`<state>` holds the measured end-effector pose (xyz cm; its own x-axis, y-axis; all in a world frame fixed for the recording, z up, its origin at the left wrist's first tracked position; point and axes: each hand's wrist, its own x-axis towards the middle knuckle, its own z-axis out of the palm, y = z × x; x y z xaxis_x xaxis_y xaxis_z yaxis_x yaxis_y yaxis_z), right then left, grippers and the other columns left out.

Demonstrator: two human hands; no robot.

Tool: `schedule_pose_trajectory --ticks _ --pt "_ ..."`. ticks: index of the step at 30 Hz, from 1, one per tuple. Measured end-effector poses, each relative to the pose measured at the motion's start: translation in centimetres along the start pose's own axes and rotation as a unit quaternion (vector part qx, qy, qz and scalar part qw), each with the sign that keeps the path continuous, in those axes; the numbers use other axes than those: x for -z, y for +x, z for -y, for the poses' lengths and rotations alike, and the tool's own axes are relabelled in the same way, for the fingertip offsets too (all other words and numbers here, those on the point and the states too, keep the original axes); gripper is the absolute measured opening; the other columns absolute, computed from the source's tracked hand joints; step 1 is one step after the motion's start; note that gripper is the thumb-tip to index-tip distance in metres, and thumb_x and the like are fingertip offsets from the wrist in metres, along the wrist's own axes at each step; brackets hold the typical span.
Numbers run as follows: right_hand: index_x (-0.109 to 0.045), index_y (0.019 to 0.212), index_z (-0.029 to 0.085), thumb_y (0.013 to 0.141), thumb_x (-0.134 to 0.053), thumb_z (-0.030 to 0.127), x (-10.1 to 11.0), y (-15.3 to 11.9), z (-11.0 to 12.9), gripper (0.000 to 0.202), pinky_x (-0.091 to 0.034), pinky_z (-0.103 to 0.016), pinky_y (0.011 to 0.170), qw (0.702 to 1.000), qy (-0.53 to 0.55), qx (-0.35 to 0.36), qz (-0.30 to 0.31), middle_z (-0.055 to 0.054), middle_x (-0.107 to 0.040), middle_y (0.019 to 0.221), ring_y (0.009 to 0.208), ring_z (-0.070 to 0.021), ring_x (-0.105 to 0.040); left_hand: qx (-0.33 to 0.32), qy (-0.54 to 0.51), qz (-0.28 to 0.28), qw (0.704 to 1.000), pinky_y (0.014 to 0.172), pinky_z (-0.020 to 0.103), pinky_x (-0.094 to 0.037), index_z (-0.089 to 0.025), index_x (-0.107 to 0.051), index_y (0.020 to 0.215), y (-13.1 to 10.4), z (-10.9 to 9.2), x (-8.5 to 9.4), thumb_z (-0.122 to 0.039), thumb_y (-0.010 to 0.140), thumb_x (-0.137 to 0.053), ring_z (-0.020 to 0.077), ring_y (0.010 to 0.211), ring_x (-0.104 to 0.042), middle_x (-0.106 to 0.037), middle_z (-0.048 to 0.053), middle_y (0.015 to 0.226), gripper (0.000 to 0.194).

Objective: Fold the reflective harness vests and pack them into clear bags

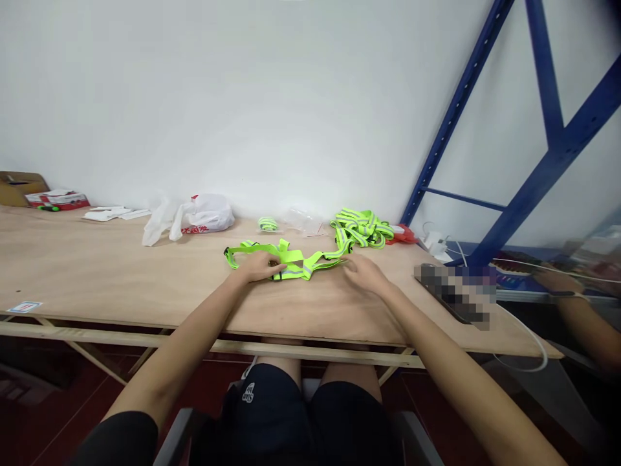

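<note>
A neon-green reflective strap harness (308,264) with grey stripes and black buckles lies spread on the wooden table in front of me. My left hand (261,266) is closed on its left part, thumb and fingers pinching the strap beside a dark buckle. On the other side, my right hand (365,273) pinches a strap at the harness's right end; its fingertips are partly hidden. Just behind that hand is a heap of similar green reflective straps (361,228), close against the harness. A small folded bundle of green strap (268,224) rests farther back near the wall.
Along the wall lie a clear plastic bag (305,221), a white carrier bag (208,213), papers (114,213) and a red-and-white box (61,199). Rightward are a blurred-out phone (446,294), a charger (434,244) with cables, and a blue rack post (451,116). Another person's hand (557,281) shows beyond.
</note>
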<state>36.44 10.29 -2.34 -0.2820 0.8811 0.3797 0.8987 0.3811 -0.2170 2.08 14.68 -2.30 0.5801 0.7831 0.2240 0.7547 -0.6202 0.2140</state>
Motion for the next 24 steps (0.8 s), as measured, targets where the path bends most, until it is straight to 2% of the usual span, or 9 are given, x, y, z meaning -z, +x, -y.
schedule_pose_trajectory --ticks 3,5,8,11,16,18,21,24 --pt "-0.061 0.131 0.020 0.087 -0.057 0.017 -2.4 0.8 2.9 0.044 -0.042 -0.039 0.107 0.995 0.008 0.091 0.031 -0.011 -0.062 0.136 0.125 -0.0260 -0.057 -0.038 -0.009 -0.002 0.999 0.081 0.032 -0.046 -0.020 -0.074 0.096 0.2 -0.2 -0.6 -0.068 0.083 -0.057 0.0261 0.095 -0.064 -0.073 0.008 0.102 0.052" --pt "-0.062 0.129 0.019 0.088 -0.057 0.017 -3.3 1.7 4.1 0.041 -0.043 -0.040 0.105 0.993 -0.017 0.103 0.049 -0.012 -0.062 0.135 0.125 -0.0270 -0.057 -0.046 0.001 -0.002 0.999 0.082 0.033 -0.046 -0.019 -0.072 0.100 0.4 -0.5 -1.1 -0.064 0.081 -0.063 0.0275 0.097 -0.064 -0.072 0.009 0.105 0.050" --pt "-0.067 0.119 0.019 0.093 -0.051 0.017 -3.7 2.8 4.4 0.031 -0.045 -0.037 0.097 0.993 -0.055 0.082 0.061 -0.011 -0.069 0.122 0.115 -0.0263 -0.061 -0.033 0.010 -0.011 0.999 0.076 0.033 -0.045 -0.018 -0.069 0.096 0.5 -0.7 -1.6 -0.054 0.089 -0.055 0.0261 0.087 -0.065 -0.072 0.009 0.096 0.039" --pt "-0.069 0.109 0.022 0.095 -0.048 0.019 -3.7 2.6 3.8 0.026 -0.045 -0.032 0.087 0.996 -0.067 0.051 0.039 -0.009 -0.070 0.114 0.105 -0.0238 -0.063 -0.023 0.016 -0.029 0.999 0.071 0.033 -0.044 -0.018 -0.067 0.092 0.6 -0.5 -1.9 -0.050 0.095 -0.045 0.0253 0.081 -0.065 -0.071 0.009 0.088 0.038" --pt "-0.066 0.098 0.021 0.091 -0.049 0.020 -3.5 1.7 3.3 0.018 -0.039 -0.028 0.068 0.998 -0.055 0.027 0.015 -0.007 -0.069 0.104 0.088 -0.0213 -0.062 -0.022 0.057 -0.034 0.998 0.076 0.034 -0.046 -0.019 -0.065 0.095 0.8 -0.6 -2.1 -0.045 0.096 -0.043 0.0270 0.090 -0.065 -0.071 0.011 0.096 0.034" --pt "-0.063 0.105 0.021 0.087 -0.053 0.021 -3.6 1.6 3.4 0.021 -0.038 -0.027 0.067 0.999 -0.010 0.030 0.018 -0.005 -0.069 0.101 0.085 -0.0203 -0.062 -0.023 0.075 -0.037 0.996 0.080 0.034 -0.047 -0.021 -0.064 0.102 0.9 -1.0 -2.2 -0.042 0.098 -0.041 0.0271 0.096 -0.065 -0.071 0.011 0.103 0.031" --pt "-0.057 0.122 0.022 0.085 -0.056 0.024 -3.7 1.6 3.3 0.037 -0.039 -0.027 0.068 0.999 0.046 0.013 0.023 -0.003 -0.069 0.102 0.084 -0.0198 -0.063 0.000 0.116 -0.020 0.993 0.080 0.036 -0.047 -0.022 -0.062 0.114 1.1 -1.7 -2.3 -0.035 0.099 -0.039 0.0284 0.093 -0.066 -0.072 0.011 0.104 0.030" --pt "-0.052 0.134 0.022 0.088 -0.054 0.026 -4.1 1.7 3.2 0.046 -0.041 -0.028 0.070 0.999 0.049 -0.012 0.011 -0.005 -0.070 0.105 0.087 -0.0209 -0.064 -0.006 0.146 -0.008 0.989 0.079 0.038 -0.048 -0.026 -0.057 0.132 1.6 -2.5 -2.6 -0.021 0.096 -0.040 0.0290 0.091 -0.068 -0.072 0.011 0.111 0.040"
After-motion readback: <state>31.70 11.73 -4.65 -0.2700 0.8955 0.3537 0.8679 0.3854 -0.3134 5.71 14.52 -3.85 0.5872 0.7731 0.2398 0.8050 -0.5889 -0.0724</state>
